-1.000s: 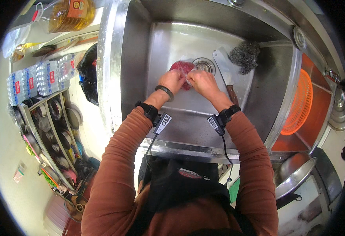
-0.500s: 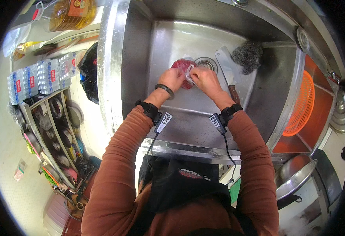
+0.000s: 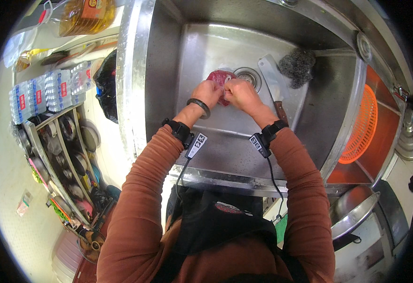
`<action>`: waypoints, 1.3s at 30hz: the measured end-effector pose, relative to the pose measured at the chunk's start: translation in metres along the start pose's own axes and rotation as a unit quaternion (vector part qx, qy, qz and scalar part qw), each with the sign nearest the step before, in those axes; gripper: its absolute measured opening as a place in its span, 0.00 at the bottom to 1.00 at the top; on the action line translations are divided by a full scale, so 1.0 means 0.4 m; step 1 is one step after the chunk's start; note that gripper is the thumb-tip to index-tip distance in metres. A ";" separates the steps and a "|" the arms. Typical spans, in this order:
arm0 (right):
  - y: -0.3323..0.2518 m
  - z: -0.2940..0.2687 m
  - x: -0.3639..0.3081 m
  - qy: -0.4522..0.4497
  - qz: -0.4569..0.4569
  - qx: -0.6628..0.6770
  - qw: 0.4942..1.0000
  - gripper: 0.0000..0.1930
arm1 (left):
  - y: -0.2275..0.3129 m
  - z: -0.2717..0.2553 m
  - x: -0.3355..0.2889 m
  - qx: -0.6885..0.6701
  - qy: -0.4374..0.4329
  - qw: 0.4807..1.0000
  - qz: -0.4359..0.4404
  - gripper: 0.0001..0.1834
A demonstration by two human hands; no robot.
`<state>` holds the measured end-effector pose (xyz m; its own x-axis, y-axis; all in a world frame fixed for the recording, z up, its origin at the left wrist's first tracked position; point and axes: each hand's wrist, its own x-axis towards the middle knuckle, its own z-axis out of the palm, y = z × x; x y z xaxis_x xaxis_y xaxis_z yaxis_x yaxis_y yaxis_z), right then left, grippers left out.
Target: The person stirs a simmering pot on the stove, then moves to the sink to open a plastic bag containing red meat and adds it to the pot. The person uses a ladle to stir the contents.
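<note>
A clear plastic bag with red contents, which look like raw meat (image 3: 220,76), sits in the metal sink (image 3: 206,47) beside the drain (image 3: 248,75). Both of my hands meet over its gathered top. My left hand (image 3: 208,93) pinches the plastic from the left side. From the right, my right hand (image 3: 242,94) grips the twisted neck, fingers closed. The fingers hide most of the knot and the lower part of the bag.
Right of the drain lies a cleaver (image 3: 273,80) with a brown handle, near a dark scouring-wool clump (image 3: 298,67). An orange basket (image 3: 363,127) stands in the adjoining compartment. A metal pan (image 3: 355,214) is at the lower right, and a rack (image 3: 58,160) at the left.
My right hand has turned and closed tighter over the bag's neck, covering more of the white plastic. My left hand has barely moved.
</note>
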<state>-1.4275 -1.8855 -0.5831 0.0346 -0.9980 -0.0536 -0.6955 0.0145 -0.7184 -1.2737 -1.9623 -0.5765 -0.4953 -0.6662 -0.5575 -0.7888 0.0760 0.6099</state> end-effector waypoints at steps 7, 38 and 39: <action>0.028 -0.011 -0.006 0.000 0.074 0.109 0.991 0.03 | -0.002 -0.010 -0.010 0.051 0.023 0.996 0.063 0.11; 0.029 -0.013 0.006 0.011 0.040 0.105 0.994 0.05 | 0.026 -0.022 -0.005 0.032 0.141 0.976 0.162 0.07; 0.030 -0.013 0.007 0.015 0.030 0.099 0.995 0.05 | 0.032 -0.023 -0.003 0.039 0.121 0.981 0.149 0.07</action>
<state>-1.4395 -1.8884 -0.5884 -0.0266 -0.9962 -0.0827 -0.5411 0.0839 -0.8368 -1.2799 -1.9674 -0.5628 -0.6146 -0.7616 -0.2056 -0.6521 0.3439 0.6756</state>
